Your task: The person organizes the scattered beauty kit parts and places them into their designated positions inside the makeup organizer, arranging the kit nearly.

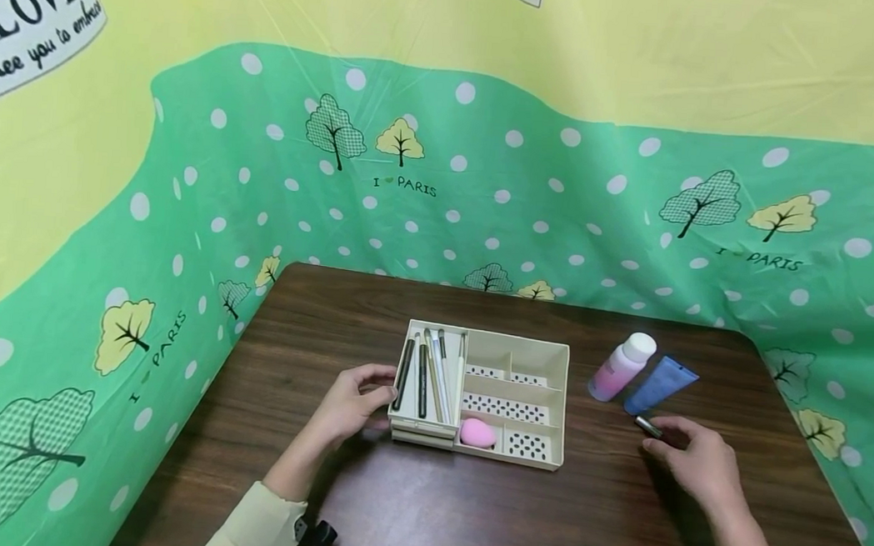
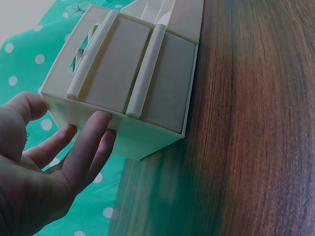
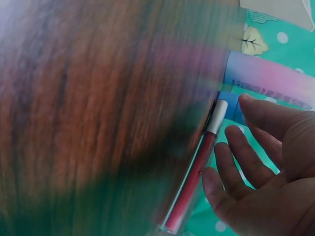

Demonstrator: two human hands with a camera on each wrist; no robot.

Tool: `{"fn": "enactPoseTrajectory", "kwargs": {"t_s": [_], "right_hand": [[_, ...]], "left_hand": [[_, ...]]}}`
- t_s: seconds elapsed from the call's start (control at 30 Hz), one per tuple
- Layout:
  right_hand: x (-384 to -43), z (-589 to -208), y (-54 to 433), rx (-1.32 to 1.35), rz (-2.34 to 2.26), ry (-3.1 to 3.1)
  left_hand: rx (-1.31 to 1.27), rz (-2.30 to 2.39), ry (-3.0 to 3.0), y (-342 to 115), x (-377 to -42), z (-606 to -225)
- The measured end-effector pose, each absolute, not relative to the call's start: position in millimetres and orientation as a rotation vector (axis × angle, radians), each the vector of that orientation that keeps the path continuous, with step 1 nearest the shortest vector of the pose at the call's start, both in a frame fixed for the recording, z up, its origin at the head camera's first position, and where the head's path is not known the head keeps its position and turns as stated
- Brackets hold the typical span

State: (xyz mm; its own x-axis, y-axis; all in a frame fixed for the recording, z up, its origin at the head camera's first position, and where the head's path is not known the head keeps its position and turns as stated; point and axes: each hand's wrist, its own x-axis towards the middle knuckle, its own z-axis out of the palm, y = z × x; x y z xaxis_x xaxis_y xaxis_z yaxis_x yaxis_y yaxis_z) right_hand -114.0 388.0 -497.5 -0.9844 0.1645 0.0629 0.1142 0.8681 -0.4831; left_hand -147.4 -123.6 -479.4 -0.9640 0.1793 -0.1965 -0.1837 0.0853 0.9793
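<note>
My left hand [image 1: 352, 403] rests against the left wall of a cream desktop organizer [image 1: 558, 406]. In the left wrist view its thumb is at the upper edge, with fingers spread along the side below two drawer fronts [image 2: 115, 64]. Slim makeup brushes and pencils [image 1: 423, 381] lie in the organizer's left tray; a pink makeup sponge [image 1: 478, 432] sits in a front compartment. My right hand [image 1: 696, 460] reaches over a lip gloss tube [image 3: 192, 179] lying on the table, thumb and fingers apart around it. Its silvery cap [image 1: 649, 425] shows beside the fingertips in the head view.
Beyond the right hand stand a pink-and-white bottle [image 1: 621, 368] and a blue squeeze tube [image 1: 659, 387], side by side. The dark wooden table [image 1: 512, 520] extends around the organizer. A green and yellow printed cloth [image 1: 425, 222] hangs behind and along the sides.
</note>
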Motion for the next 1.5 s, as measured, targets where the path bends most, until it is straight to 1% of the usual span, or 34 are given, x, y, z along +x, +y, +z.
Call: {"fn": "enactPoseTrajectory", "kwargs": {"t_s": [0.43, 0.7, 1.1, 1.5], "right_hand": [[-114.4, -508.3, 401.0, -0.228, 0.682, -2.973], [-115.4, -506.2, 403.4, -0.262, 0.619, -3.006], [-117.1, -509.3, 408.7, -0.073, 0.618, -3.046], [-121.7, -491.8, 381.3, 0.067, 0.656, -2.933]], "left_hand": [[-0.001, 1.959, 2.092, -123.7, -147.6, -480.0], [-0.007, 1.971, 2.074, -123.3, -147.8, -479.9], [-0.001, 1.964, 2.083, -123.4, -147.5, -479.9], [-0.005, 1.974, 2.072, -123.8, -147.9, -481.3]]}}
